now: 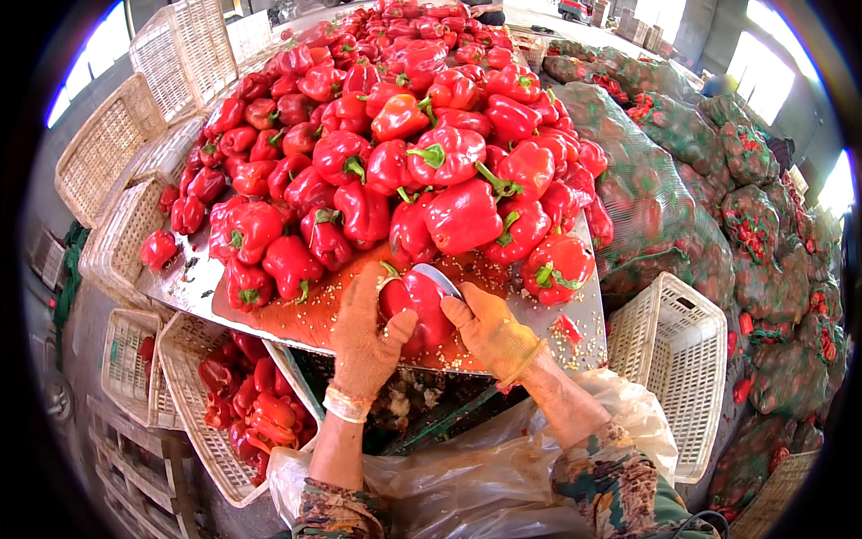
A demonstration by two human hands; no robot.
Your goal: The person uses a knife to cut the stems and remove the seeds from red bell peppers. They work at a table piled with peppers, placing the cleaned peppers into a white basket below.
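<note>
My left hand (366, 334), in an orange work glove, is closed around the left side of a red bell pepper (426, 316) above the table's near edge. A green stem shows at the pepper's top, by my fingers. In my right hand (494, 331), also gloved, is a knife (436, 279). Its blade touches the upper right of the pepper; the handle is hidden in my fist. Both hands are over an orange-red mat (314, 316) strewn with pale seeds. Just beyond them, a large heap of whole red peppers (359, 135) covers the table.
At lower left a white plastic crate (193, 409) holds cut red peppers. Another white crate (662, 368) stands right of the table. Green mesh sacks of peppers (664, 207) are piled along the right. More crates (112, 148) are stacked at the left; wooden pallets (139, 476) lie below.
</note>
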